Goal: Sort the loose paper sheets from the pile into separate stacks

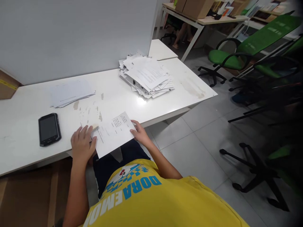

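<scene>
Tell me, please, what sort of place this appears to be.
Probably an office or similar workroom: a white desk holds an untidy pile of printed papers, and a green wheeled chair stands near another desk.

You are facing a white tabletop (111, 86) that is showing worn, brownish patches (100, 116) near its middle and a broader smear (195, 90) toward its right end. On your left, a black handheld device (49, 128) is lying screen up. Beyond it, a low stack of paper (71, 91) is resting. Farther right, a taller, untidy pile of printed sheets (151, 74) is spreading its edges unevenly. A cardboard box (8, 83) is standing at the far left.
</scene>
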Available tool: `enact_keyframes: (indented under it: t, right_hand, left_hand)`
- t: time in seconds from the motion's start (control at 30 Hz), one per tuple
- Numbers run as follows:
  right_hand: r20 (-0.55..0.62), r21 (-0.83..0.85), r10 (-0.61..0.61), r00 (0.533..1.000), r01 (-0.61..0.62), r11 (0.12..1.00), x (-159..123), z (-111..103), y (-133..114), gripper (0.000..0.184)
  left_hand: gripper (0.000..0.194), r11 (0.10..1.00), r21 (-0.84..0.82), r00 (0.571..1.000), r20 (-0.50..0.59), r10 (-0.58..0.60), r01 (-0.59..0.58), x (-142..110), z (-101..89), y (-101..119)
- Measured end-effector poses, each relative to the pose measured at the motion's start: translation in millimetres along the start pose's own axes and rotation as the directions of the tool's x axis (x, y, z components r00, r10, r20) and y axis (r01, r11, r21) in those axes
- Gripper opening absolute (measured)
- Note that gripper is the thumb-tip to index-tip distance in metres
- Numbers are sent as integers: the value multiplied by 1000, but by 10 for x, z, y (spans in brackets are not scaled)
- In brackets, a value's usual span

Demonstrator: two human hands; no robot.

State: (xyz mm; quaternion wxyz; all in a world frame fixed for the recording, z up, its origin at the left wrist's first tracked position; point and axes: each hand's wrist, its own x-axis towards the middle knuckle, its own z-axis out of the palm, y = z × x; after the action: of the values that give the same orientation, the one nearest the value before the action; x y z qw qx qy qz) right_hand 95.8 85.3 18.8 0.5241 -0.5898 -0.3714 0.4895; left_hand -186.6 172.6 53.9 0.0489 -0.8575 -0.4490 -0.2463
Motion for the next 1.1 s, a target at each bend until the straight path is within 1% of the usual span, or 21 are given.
enact_keyframes:
  t: [0.07,0.17,0.33,0.47,0.6,0.67,0.77,0.87,0.97,1.1]
  right_hand:
    - [-1,9,-32,999,32,999,-14,60,13,56]
    - [-13,45,-44,999,45,998,-33,100,45,56]
    - [-60,34,-26,998,28,999,-29,65,69,56]
    - [-104,19,-44,994,46,999,-4,23,41,55]
    - [-101,42,-41,994,45,998,37,-13,9,55]
    - [-92,37,-65,994,69,997,62,-42,-2,56]
    - [-89,2,-122,988,123,992,95,-99,-10,55]
    - [-96,-23,-137,986,135,991,98,-160,-9,55]
    - [-107,-21,-105,989,103,994,62,-208,-12,58]
    - [-131,14,-32,991,34,999,-3,-236,-32,60]
  left_hand:
    - [50,1000,-2,998,49,-25,25,18,63,15]
    - [49,998,-5,995,84,-57,57,12,105,1]
    - [49,992,-47,985,127,-113,120,50,67,-25]
    - [47,989,-20,977,159,-144,149,133,64,-15]
    - [43,994,28,984,142,-108,105,188,99,-12]
    - [43,995,28,987,128,-99,96,193,115,-13]
    - [43,994,2,989,99,-107,107,184,132,-4]
    - [45,991,-50,991,64,-119,122,174,146,21]
    - [47,986,-88,989,38,-140,143,161,168,50]
    - [49,986,-70,988,50,-148,152,128,200,83]
